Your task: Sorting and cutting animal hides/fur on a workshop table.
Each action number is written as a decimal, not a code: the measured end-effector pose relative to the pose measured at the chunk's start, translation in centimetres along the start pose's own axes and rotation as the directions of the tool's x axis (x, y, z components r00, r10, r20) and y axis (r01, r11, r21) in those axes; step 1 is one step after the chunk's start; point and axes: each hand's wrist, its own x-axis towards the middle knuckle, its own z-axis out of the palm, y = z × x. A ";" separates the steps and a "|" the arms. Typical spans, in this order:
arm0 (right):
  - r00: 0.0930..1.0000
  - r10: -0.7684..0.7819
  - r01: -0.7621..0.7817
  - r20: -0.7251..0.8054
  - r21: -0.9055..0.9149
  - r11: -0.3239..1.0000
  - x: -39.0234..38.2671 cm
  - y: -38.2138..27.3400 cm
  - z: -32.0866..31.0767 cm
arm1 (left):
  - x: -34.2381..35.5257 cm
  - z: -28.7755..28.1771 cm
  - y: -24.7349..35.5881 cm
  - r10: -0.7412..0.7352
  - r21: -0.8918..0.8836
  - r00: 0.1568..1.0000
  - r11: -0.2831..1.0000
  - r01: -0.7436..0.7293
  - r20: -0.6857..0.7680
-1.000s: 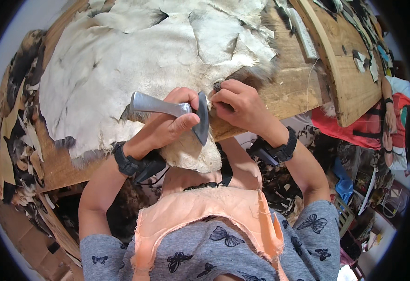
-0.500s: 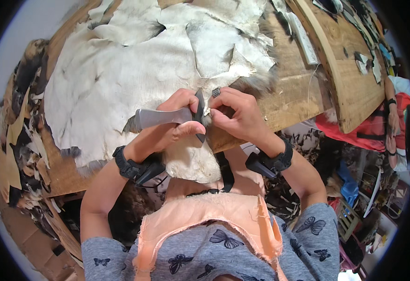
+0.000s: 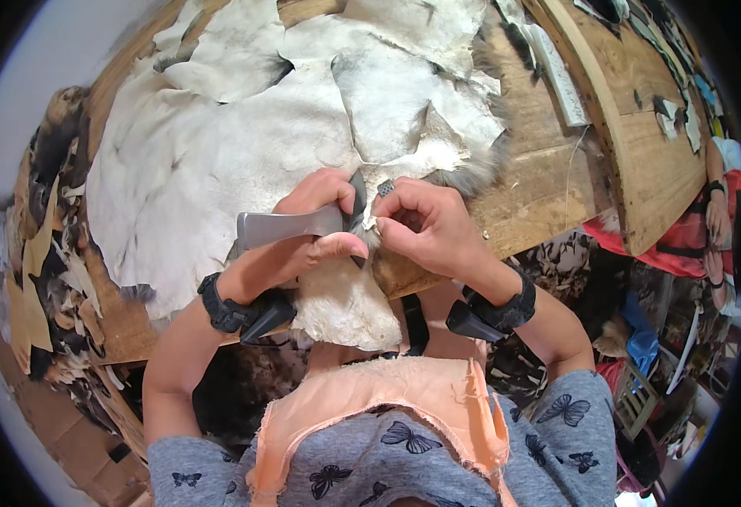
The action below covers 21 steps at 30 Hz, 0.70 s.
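A large pale hide [image 3: 218, 169], skin side up with grey fur at its edges, is spread over the wooden table. My left hand [image 3: 279, 264] is closed around a knife [image 3: 290, 226] with a flared grey metal handle and a dark, narrow blade standing crosswise at the fingers. Close beside the blade, my right hand [image 3: 438, 226] pinches the hide's edge between thumb and fingers. A patterned metal band [image 3: 385, 188] sits on one of its fingers. Below both hands a cream flap of hide [image 3: 347, 308] hangs over the table's near edge. The exact contact of blade and hide is hidden.
A wooden beam [image 3: 598, 110] runs along the table's right side, with a white strip [image 3: 560, 76] near it. Hide scraps [image 3: 41, 279] pile up at the left. Another person's hand [image 3: 717, 215] shows at the far right beside red cloth [image 3: 675, 258].
The view has shifted slightly, so table and hands sit lower in the picture. Both hands keep their grips, with the knife handle tilted a little differently.
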 end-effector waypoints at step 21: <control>0.974 -0.208 0.207 -0.091 -0.020 0.978 0.5 -4.0 -1.5 | 1.5 -1.4 -0.7 -0.264 -0.287 0.964 0.927 0.241 -0.043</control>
